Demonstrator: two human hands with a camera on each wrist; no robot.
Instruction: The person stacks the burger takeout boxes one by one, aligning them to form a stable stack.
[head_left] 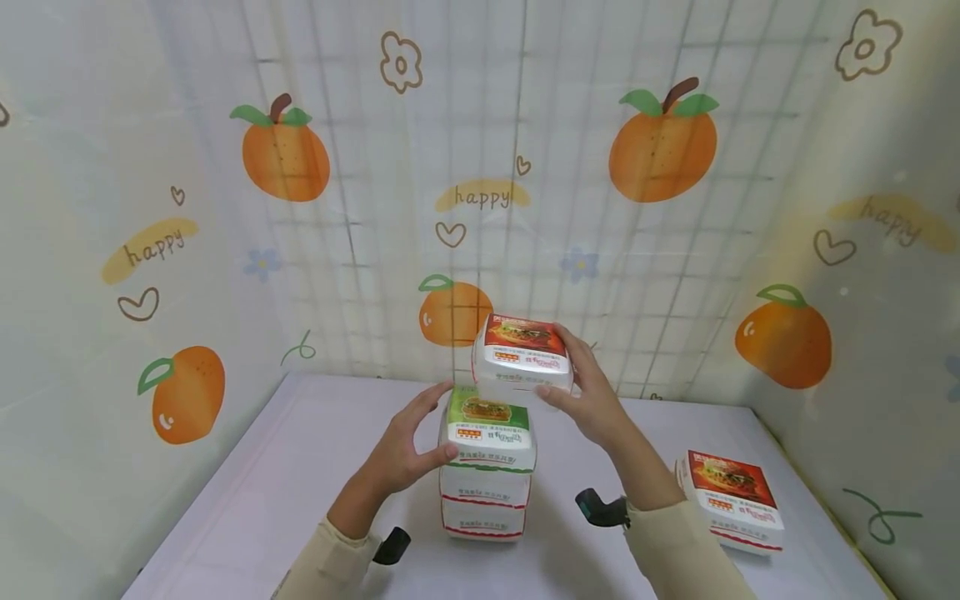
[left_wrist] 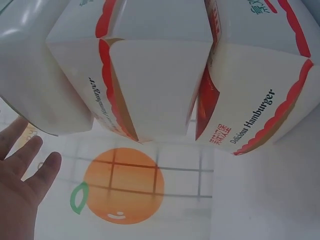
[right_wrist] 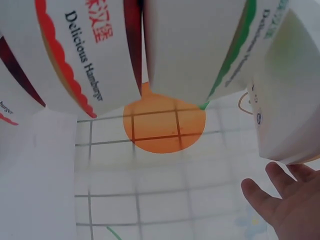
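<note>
My right hand (head_left: pixel 596 400) grips a burger box (head_left: pixel 521 367) with a red burger picture on its lid. It hangs above a stack, shifted a little right and tilted; whether it touches the box below, I cannot tell. A burger box with a green lid (head_left: pixel 487 437) tops the stack, above two boxes with red wavy lines, including the bottom box (head_left: pixel 483 518). Beside the green-lidded box is my left hand (head_left: pixel 397 454), fingers spread along its left side and thumb by its front corner. In the left wrist view, the fingertips (left_wrist: pixel 50 161) lie near the box's edge.
Another burger box with a red lid (head_left: pixel 731 500) sits at the right of the white table (head_left: pixel 322 492). Behind and beside the table hangs a curtain (head_left: pixel 555 108) printed with oranges. Each wrist carries a small black camera (head_left: pixel 600 508).
</note>
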